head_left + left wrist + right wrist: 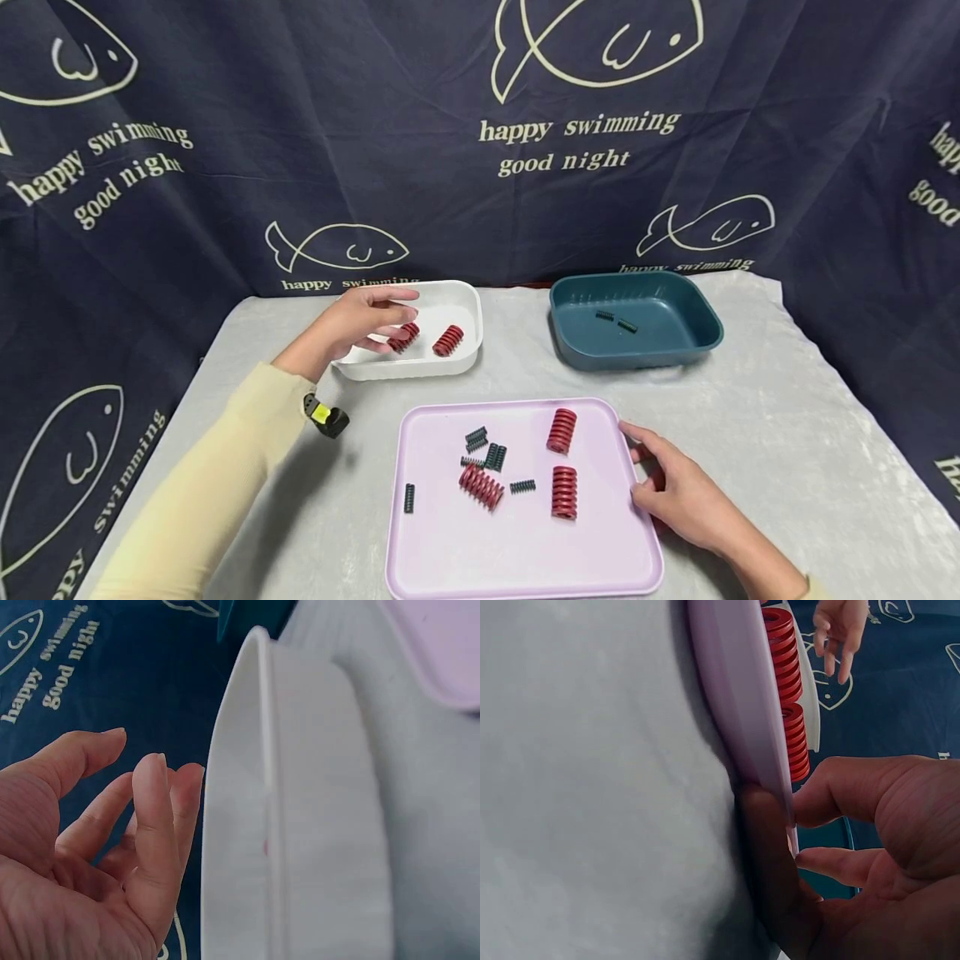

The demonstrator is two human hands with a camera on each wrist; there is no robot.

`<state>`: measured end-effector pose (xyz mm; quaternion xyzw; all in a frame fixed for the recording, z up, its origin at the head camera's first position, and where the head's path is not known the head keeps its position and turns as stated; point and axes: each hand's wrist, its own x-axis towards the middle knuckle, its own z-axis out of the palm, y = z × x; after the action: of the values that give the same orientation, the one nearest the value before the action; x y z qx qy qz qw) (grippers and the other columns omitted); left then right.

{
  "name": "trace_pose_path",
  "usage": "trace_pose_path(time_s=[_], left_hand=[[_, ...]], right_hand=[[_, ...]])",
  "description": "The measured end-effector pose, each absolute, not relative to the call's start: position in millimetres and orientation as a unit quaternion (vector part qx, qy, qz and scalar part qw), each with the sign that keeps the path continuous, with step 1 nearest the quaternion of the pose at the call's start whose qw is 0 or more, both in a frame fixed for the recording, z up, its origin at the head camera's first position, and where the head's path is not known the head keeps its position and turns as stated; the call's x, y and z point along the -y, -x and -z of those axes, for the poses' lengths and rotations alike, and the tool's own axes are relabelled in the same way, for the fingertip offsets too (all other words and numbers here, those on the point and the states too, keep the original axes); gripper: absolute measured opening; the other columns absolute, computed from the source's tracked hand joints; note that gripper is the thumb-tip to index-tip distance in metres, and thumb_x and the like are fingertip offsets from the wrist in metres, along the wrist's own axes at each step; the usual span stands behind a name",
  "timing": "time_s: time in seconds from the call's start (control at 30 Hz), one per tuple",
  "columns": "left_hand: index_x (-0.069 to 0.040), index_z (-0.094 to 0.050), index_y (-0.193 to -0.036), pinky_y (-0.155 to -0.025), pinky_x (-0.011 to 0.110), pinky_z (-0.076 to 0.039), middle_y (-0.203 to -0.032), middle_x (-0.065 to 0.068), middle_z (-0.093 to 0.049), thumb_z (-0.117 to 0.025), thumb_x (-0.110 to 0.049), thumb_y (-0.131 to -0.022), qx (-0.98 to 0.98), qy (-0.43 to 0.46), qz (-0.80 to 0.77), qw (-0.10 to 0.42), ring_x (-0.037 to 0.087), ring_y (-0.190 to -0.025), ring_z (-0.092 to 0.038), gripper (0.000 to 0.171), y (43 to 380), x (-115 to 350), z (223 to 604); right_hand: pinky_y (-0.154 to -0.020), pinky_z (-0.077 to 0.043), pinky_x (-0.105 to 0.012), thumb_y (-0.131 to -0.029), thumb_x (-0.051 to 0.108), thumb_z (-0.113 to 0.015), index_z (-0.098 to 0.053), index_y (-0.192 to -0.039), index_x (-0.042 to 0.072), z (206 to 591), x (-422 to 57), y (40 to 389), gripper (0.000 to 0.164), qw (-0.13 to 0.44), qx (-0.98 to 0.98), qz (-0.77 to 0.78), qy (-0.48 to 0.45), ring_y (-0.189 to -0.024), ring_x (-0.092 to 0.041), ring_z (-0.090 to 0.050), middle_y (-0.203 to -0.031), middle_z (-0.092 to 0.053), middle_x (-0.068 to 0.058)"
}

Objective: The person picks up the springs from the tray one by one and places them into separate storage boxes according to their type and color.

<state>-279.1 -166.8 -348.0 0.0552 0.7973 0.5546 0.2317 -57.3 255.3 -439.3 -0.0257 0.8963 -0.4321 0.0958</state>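
My left hand (366, 321) hangs over the white container (420, 368), its fingers relaxed and apart with nothing between them. Two red coil springs lie inside that container; one red spring (447, 340) shows fully, while the fingers partly cover the other. At the right edge of the lilac tray (525, 558), my right hand (678, 496) grips the rim; in the right wrist view a finger (769, 840) reaches against the tray's underside and the thumb is at the rim. Three large red springs (564, 492) and several small dark green springs (522, 486) lie on the tray.
A teal container (622, 360) stands at the back right with two small dark springs (627, 326) in it. Grey cloth (337, 517) covers the table. A dark blue curtain (450, 192) with fish drawings hangs close behind both containers.
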Motion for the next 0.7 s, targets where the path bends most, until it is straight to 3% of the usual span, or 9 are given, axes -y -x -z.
trace_pose_path(time_s=[0.2,0.43,0.7], left_hand=[[-0.011,-0.060,-0.144,-0.069,0.035,-0.061,-0.128,0.014,-0.067,-0.073,-0.020,-0.097,-0.788,-0.080,-0.560,0.241,0.028,-0.103,-0.072,0.050,255,168,353],[-0.013,-0.063,-0.142,-0.064,0.035,-0.061,-0.129,0.015,-0.065,-0.076,-0.021,-0.095,-0.771,-0.095,-0.573,0.261,0.039,-0.110,-0.069,0.049,229,164,363],[-0.009,-0.061,-0.143,-0.063,0.035,-0.062,-0.126,0.020,-0.067,-0.076,-0.021,-0.095,-0.759,-0.097,-0.581,0.278,0.030,-0.100,-0.072,0.052,213,162,380]], right_hand=[[-0.059,-0.048,-0.025,-0.081,-0.006,-0.070,-0.042,-0.153,0.003,440,-255,58,0.077,0.088,-0.900,0.426,0.031,-0.082,-0.017,-0.052,-0.114,-0.059,-0.009],[-0.059,-0.047,-0.025,-0.082,-0.006,-0.070,-0.042,-0.153,0.003,440,-255,58,0.077,0.092,-0.899,0.427,0.029,-0.082,-0.017,-0.052,-0.114,-0.058,-0.009],[-0.061,-0.048,-0.025,-0.082,-0.005,-0.070,-0.041,-0.153,0.003,439,-255,58,0.077,0.094,-0.898,0.429,0.031,-0.084,-0.019,-0.053,-0.115,-0.059,-0.010]])
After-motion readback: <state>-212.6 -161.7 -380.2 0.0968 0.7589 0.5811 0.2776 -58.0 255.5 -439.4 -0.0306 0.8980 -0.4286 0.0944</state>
